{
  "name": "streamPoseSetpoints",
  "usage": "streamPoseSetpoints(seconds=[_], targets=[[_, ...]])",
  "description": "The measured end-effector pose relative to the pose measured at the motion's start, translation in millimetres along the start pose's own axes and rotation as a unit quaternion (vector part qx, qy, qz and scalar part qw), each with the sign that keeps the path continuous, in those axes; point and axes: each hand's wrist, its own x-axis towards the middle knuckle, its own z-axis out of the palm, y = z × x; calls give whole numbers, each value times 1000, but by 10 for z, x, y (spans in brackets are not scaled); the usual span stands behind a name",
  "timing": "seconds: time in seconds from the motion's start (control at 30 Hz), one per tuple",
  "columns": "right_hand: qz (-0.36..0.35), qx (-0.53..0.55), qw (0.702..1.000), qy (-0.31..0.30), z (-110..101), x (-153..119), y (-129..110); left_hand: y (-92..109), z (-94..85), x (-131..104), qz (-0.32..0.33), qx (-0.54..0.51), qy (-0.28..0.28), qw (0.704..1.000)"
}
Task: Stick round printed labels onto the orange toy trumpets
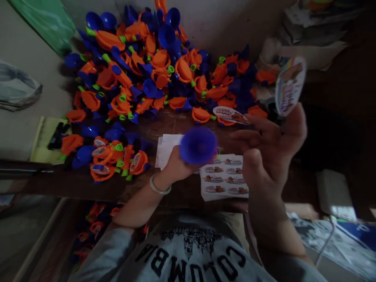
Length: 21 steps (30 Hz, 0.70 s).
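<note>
My left hand [178,166], with a pale bangle at the wrist, is closed around a toy trumpet. The trumpet's blue bell [198,145] faces up towards me, blurred, and hides the fingers and most of the body. My right hand [267,152] is raised to the right with its fingers spread. An oval sticker [290,87] clings to one raised fingertip, and a second oval sticker [230,114] sits at the tip of another finger. Below the trumpet lies a sheet of oval stickers [225,180], partly covered by my right hand. White paper [167,147] lies behind my left hand.
A large heap of orange and blue toy trumpets [158,58] fills the back of the dark table [170,123]. A smaller group of trumpets [107,156], several with stickers, lies at left. Beside it is a black object [58,135] on yellow paper. Stacked papers [311,35] stand back right.
</note>
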Motion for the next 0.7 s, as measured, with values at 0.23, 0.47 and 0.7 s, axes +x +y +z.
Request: streamPoseSetpoints(seconds=[0.23, 0.47, 0.7], targets=[[24, -71, 994, -81, 252, -344, 135, 256, 200, -173, -123, -206, 101, 965], [31, -132, 985, -111, 230, -372, 179, 111, 229, -285, -135, -241, 135, 952], [27, -163, 972, -165, 252, -382, 208, 79, 251, -464, -102, -240, 93, 961]])
